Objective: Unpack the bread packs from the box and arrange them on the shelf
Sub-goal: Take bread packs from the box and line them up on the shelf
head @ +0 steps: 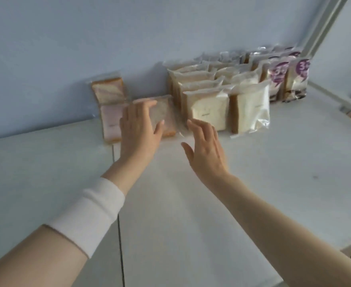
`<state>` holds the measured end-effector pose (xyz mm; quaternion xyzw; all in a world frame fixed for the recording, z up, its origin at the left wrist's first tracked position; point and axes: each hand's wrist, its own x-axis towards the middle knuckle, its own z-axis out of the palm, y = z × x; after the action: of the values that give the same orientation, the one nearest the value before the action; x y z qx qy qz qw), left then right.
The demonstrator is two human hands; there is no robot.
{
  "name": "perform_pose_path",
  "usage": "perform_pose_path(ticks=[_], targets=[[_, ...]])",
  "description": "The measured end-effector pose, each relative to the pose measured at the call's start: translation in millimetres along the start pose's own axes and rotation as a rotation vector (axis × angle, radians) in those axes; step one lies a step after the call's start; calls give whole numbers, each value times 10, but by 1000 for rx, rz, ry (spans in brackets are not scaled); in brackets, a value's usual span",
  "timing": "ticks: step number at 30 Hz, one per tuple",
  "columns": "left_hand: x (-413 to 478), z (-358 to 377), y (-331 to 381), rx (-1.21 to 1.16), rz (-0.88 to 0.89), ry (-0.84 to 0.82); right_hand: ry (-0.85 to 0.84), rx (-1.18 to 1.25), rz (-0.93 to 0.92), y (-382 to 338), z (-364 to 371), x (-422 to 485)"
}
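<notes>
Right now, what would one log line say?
phase: arranging | left hand: flat on bread pack | right hand: open, empty | shelf: other packs upright

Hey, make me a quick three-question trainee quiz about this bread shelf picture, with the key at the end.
1. True or false: the left hand rests on a clear-wrapped bread pack.
2. Which packs stand farthest right on the shelf? A) purple-printed B) pink-swirled C) plain white
3. Fill in: the right hand is ___, with nothing in its grip.

Key
1. True.
2. A, the purple-printed packs.
3. Open.
</notes>
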<state>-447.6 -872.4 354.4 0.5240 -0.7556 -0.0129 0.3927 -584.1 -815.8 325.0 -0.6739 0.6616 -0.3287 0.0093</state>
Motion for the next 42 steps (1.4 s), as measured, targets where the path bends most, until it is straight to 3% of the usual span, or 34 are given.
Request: perform_pose_path(ticks=[3, 6, 9, 14, 23, 29, 35, 39, 42], targets=[[-190, 208, 941, 82, 362, -142, 67, -125, 3, 506, -630, -535], [-494, 629, 2035, 72, 577, -250, 101, -263, 220, 1373, -1352, -1185], [-941, 1209, 3195, 26, 689, -371, 80, -405, 509, 2367, -2064, -1932], [-1972, 2210, 4883, 147, 918, -644, 38, -557, 884, 3636, -2966, -3274], [-3371, 3661, 6336, 174, 1140, -956, -91, -628, 1322, 5208, -3560, -4876], [-3934, 5000, 6839, 154, 1157, -1162, -291, -543, 1522, 6325, -3387, -5445], [-4687, 6392, 6930, 223, 1021, -1416, -444, -342, 1713, 7373, -2770, -6087], [-5362, 7250, 6724, 272, 739, -1631, -458, -187, 1862, 8023, -2183, -6543], [-5807, 7790, 6578, 351, 463, -1702, -534, -168, 1927, 8384, -1664, -6747]])
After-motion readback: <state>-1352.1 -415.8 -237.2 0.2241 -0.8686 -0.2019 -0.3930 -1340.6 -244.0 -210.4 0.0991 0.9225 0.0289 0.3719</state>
